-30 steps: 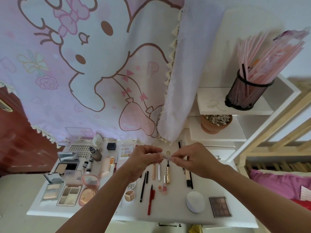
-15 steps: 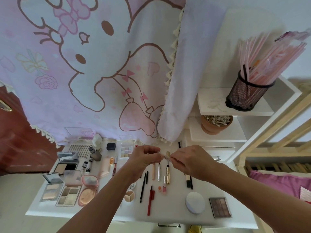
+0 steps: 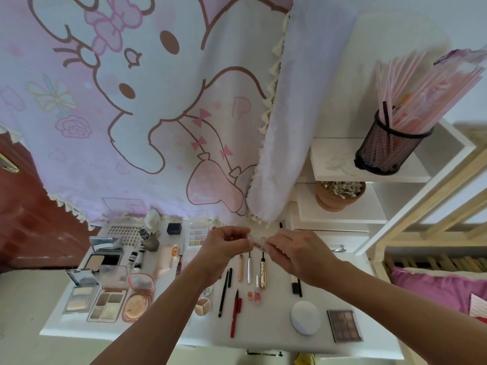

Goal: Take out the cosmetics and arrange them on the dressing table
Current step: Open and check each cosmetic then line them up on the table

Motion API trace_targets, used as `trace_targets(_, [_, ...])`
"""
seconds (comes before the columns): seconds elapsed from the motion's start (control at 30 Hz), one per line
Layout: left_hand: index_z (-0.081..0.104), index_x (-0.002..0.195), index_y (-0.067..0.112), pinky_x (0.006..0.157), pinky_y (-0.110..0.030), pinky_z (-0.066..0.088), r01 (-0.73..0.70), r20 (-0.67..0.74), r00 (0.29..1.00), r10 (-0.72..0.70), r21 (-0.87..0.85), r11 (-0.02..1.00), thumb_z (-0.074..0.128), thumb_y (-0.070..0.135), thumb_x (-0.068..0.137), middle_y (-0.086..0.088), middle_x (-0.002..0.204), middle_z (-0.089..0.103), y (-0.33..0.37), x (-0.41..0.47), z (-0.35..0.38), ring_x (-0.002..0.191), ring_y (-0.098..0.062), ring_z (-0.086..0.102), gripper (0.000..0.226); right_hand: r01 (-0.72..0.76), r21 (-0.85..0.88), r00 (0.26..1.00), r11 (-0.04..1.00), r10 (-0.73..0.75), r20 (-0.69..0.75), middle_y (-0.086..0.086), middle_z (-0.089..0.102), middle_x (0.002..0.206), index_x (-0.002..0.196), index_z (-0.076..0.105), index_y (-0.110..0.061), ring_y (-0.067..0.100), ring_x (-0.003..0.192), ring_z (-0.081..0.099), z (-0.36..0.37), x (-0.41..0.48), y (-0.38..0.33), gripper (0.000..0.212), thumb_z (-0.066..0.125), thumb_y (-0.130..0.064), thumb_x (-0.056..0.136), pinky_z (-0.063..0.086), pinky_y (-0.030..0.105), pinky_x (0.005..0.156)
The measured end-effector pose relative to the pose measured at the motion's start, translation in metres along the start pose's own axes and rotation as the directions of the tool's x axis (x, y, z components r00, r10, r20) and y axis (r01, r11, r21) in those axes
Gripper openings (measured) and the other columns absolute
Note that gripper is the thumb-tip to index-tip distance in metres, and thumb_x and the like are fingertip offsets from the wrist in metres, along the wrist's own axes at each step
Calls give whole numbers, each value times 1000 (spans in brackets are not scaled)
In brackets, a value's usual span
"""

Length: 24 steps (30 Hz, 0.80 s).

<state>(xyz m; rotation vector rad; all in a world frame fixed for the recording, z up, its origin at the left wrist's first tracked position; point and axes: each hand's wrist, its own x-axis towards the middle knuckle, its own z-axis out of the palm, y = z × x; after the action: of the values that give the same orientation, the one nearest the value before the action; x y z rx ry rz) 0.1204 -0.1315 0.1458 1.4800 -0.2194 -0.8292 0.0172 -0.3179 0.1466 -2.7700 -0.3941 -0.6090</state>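
Closer together now: left hand (image 3: 226, 246) and right hand (image 3: 297, 256) both pinch a small clear stick (image 3: 259, 243) above the table (image 3: 263, 334). A weak pinch could drop it onto the gold tube (image 3: 263, 275) below, scattering the row.

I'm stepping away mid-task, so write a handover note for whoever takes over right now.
Left hand: pinches one end of a small clear item above the table.
Right hand: pinches its other end.
Done: four-pan palette, gold tube, red pen, white puff and brown palette lie on the dressing table among others.
Left: probably set the clear item down in a free spot.
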Motion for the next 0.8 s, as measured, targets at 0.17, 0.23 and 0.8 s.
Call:
trace_targets(0.17, [63, 114, -1, 99, -41, 51, -11, 28, 1000, 13, -67, 998, 68, -6, 80, -33, 114, 59, 6, -1, -3, 104, -38, 64, 35, -291, 368, 956, 883, 256, 142, -21, 61, 91, 108, 71, -21, -3, 78, 59, -11, -3, 0, 38, 51, -50, 94, 50, 15, 67])
trace_targets(0.23, [62, 115, -1, 97, -39, 51, -9, 39, 999, 12, -79, 997, 66, -9, 81, -31, 113, 61, 7, -3, -3, 101, -33, 65, 36, -439, 494, 898, 751, 381, 219, -20, 67, 91, 107, 74, -22, -1, 85, 64, -14, -1, 0, 31, 64, -46, 89, 54, 21, 70])
trace_targets(0.8, [64, 114, 3, 94, -36, 51, 39, 79, 996, -36, -30, 999, 68, -14, 77, -16, 105, 72, -14, -12, 5, 100, -29, 68, 41, -613, 684, 724, 394, 628, 286, 4, 74, 82, 89, 71, -16, 19, 72, 72, -1, -12, 15, 20, 54, -10, 98, 55, 29, 60])
